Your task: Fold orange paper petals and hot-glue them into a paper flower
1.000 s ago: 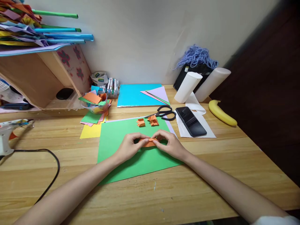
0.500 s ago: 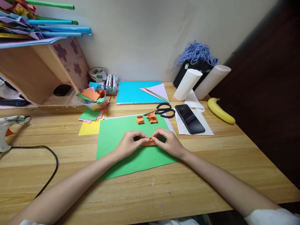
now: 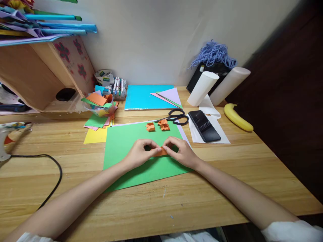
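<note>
Between my two hands is a small piece of orange paper (image 3: 161, 152), partly covered by my fingers. My left hand (image 3: 141, 152) pinches its left side with thumb and forefinger. My right hand (image 3: 181, 153) pinches the other side, the fingertips of both hands nearly meeting at its top edge. Under them lies a green sheet (image 3: 123, 141). Just beyond my hands, two folded orange paper pieces, a smaller one (image 3: 150, 126) and a larger one (image 3: 164, 125), rest on that sheet. Black-handled scissors (image 3: 176, 117) lie behind the larger one.
A phone (image 3: 204, 126) lies on white paper at right, near a banana (image 3: 237, 117) and two upright rolls (image 3: 203, 89). At left are a tub of paper scraps (image 3: 99, 107), yellow paper (image 3: 96, 135) and a glue gun (image 3: 5, 141) with its black cord. Blue sheets (image 3: 141, 97) lie behind.
The orange paper's raised top edge now looks flatter between my fingertips. Both hands stay almost in place, still pinching it. The view has tipped slightly downward.
</note>
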Motion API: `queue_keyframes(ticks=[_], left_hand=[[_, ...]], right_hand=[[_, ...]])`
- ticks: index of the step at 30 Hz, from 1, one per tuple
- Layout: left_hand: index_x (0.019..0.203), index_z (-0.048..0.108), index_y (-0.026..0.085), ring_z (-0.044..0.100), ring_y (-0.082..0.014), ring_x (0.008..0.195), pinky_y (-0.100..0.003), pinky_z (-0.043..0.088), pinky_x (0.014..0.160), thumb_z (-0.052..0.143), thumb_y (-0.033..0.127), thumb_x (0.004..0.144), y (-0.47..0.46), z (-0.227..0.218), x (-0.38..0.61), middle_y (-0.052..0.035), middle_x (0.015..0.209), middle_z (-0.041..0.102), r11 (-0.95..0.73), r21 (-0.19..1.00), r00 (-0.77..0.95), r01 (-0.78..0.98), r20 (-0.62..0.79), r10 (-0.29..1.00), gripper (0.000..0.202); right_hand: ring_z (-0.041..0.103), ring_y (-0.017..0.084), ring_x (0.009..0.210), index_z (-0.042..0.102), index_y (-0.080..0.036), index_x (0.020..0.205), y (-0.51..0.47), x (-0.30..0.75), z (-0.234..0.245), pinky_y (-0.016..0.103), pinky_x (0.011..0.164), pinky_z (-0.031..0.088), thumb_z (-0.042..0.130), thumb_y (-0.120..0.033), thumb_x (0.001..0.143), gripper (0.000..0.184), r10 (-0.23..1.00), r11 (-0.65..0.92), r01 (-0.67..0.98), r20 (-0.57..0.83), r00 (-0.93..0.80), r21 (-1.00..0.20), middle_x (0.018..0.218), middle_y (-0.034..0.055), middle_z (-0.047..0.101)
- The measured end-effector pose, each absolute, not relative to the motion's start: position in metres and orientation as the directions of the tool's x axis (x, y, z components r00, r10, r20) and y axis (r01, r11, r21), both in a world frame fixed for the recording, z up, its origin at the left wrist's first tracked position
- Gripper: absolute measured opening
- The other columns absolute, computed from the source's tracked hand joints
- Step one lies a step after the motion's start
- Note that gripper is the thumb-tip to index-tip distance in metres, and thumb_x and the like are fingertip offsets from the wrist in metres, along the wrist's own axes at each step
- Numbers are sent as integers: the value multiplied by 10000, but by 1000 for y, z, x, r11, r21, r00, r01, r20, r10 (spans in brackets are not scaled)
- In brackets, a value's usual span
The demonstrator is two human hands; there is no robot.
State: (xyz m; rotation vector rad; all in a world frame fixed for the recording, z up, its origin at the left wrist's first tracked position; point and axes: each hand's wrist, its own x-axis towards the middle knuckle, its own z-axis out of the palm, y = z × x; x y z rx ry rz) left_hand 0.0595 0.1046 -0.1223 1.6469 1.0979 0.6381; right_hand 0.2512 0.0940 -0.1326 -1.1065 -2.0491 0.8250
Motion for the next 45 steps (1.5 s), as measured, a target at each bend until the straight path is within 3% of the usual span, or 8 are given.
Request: queue_keyframes(ticks=[11, 19, 36, 45], left_hand=[[671, 642, 153, 532, -119, 621, -222, 406, 603, 578, 259, 713, 102, -129, 62, -7, 634, 631, -289, 839, 477, 461, 41, 878, 131], [736, 631, 135, 507, -107, 591, -202, 392, 553, 563, 317, 734, 102, -128, 62, -5, 645, 613, -221, 864, 408, 451, 21, 913, 195], [690, 618, 126, 449, -88, 547, -190, 342, 501, 574, 347, 735, 103, -134, 60, 17, 581, 548, -209, 865, 410, 455, 5, 912, 229], [751, 613, 137, 507, -124, 636, -228, 385, 591, 508, 388, 805, 102, -130, 60, -11, 673, 599, -182, 904, 415, 387, 6, 910, 278]], right_hand=[[506, 117, 648, 522, -180, 800, 92, 247, -131, 245, 607, 429, 515, -210, 824, 39, 849, 408, 411, 173, -500, -815, 746, 7, 551], [500, 119, 623, 506, -179, 777, 93, 246, -133, 246, 586, 427, 498, -260, 831, 98, 918, 264, 360, 119, -378, -895, 690, -5, 531], [510, 124, 656, 540, -171, 777, 95, 248, -136, 251, 621, 424, 502, -262, 830, 112, 905, 210, 329, 56, -422, -921, 704, 5, 558], [523, 129, 664, 528, -179, 794, 94, 247, -134, 261, 626, 430, 530, -324, 825, 148, 914, 175, 298, 42, -403, -939, 723, 7, 556]])
